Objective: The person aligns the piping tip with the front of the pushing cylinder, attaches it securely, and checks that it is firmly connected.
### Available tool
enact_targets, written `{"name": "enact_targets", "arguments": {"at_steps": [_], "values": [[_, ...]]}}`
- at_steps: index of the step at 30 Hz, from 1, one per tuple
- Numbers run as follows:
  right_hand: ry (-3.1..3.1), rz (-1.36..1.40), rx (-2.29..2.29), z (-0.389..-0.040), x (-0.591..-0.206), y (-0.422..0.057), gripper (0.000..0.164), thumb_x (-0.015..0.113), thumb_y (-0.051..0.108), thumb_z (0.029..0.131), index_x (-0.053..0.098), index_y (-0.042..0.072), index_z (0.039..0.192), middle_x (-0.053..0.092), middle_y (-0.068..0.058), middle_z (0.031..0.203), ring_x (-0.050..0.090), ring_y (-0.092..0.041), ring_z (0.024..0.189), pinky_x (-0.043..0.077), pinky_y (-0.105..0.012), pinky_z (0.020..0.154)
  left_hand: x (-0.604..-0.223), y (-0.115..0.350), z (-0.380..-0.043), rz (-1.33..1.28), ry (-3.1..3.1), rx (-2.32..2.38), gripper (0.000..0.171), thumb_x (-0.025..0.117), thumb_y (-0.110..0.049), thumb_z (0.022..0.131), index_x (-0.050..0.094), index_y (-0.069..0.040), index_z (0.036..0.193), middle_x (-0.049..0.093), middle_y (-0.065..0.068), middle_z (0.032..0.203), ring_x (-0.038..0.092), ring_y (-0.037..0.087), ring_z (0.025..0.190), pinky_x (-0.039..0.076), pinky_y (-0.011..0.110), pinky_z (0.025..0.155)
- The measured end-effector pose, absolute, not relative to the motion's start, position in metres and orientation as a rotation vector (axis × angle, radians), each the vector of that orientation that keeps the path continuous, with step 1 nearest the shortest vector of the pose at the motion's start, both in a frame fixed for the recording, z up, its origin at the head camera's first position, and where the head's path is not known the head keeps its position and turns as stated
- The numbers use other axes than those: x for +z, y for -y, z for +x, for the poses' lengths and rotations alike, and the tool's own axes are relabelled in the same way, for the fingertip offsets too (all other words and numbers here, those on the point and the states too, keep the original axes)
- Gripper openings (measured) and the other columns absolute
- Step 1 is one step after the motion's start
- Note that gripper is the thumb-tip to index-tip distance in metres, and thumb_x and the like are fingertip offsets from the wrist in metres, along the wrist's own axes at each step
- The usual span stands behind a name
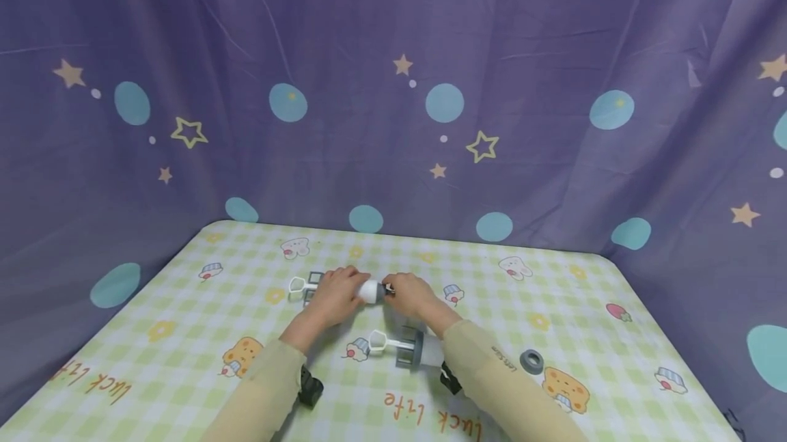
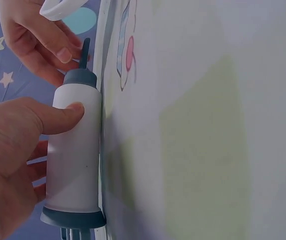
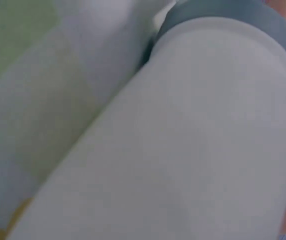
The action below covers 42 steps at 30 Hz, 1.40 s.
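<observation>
In the head view, my left hand [image 1: 339, 295] grips the white barrel of an icing syringe [image 1: 369, 291] lying sideways, thumb along the barrel. Its white plunger ring and grey finger loops stick out to the left. My right hand [image 1: 410, 293] has its fingers curled at the dark nozzle [image 2: 84, 54] on the other end; in the left wrist view its thumb stands slightly off the nozzle. A second icing syringe [image 1: 433, 350] lies nearer, beside my right forearm. Its white barrel [image 3: 183, 135] fills much of the right wrist view.
A grey ring [image 1: 531, 361] lies right of my right forearm. A green-checked cloth [image 1: 203, 333] with printed figures covers the table, and a purple curtain [image 1: 363, 155] hangs behind it. Black straps [image 1: 309, 387] sit at my wrists.
</observation>
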State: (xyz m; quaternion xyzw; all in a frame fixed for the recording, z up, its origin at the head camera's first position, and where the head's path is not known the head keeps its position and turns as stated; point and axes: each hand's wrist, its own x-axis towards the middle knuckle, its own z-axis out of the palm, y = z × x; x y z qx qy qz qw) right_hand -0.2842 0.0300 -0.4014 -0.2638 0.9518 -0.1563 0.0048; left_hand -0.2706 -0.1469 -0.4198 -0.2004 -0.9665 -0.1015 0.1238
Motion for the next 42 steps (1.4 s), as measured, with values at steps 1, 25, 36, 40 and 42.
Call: {"name": "enact_targets", "arguments": {"at_steps": [1,25,36,40,42], "values": [[-2.977,-0.825,-0.484,-0.284,-0.401,-0.030,0.035,0.064,0.019,0.083,0.060,0.009,0.116,0.065,-0.009,0.106,0.062,-0.023,0.096,0.049,-0.035,0.083,-0.420,0.147,-0.271,-0.577,2.823,-0.289,0.048,0.069,-0.024,0.078,0.056,-0.010,0.122,0.059,0.008,0.111,0.055,0.027,0.100,0.039,0.044,0.091],[-2.928,-0.910,-0.567,-0.261,-0.363,-0.090,0.035,0.061,0.022,0.087,0.059,0.004,0.117,0.061,-0.010,0.114,0.058,-0.026,0.102,0.046,-0.040,0.086,-0.392,0.114,-0.251,-0.678,2.722,-0.350,0.042,0.068,-0.025,0.081,0.058,-0.007,0.118,0.057,0.009,0.117,0.050,0.028,0.111,0.035,0.046,0.097],[-2.992,-0.848,-0.648,-0.247,-0.373,-0.143,0.028,0.062,0.018,0.085,0.062,0.007,0.111,0.063,-0.008,0.108,0.059,-0.025,0.098,0.048,-0.040,0.082,-0.388,0.079,-0.228,-0.825,2.673,-0.209,0.041,0.061,-0.034,0.086,0.057,-0.013,0.121,0.055,0.003,0.119,0.050,0.021,0.113,0.035,0.040,0.098],[-2.999,-0.806,-0.629,-0.240,-0.377,-0.160,0.030,0.064,0.018,0.084,0.062,0.007,0.112,0.064,-0.007,0.107,0.059,-0.025,0.097,0.048,-0.041,0.081,-0.386,0.063,-0.221,-0.918,2.607,-0.184,0.037,0.062,-0.033,0.085,0.060,-0.014,0.116,0.056,0.002,0.115,0.051,0.020,0.109,0.036,0.039,0.095],[-3.006,-0.774,-0.620,-0.236,-0.378,-0.168,0.031,0.064,0.017,0.083,0.062,0.006,0.112,0.064,-0.007,0.107,0.059,-0.025,0.097,0.048,-0.041,0.081,-0.384,0.055,-0.217,-0.955,2.593,-0.183,0.035,0.061,-0.034,0.086,0.060,-0.015,0.115,0.056,0.001,0.114,0.052,0.019,0.108,0.035,0.038,0.096]]}}
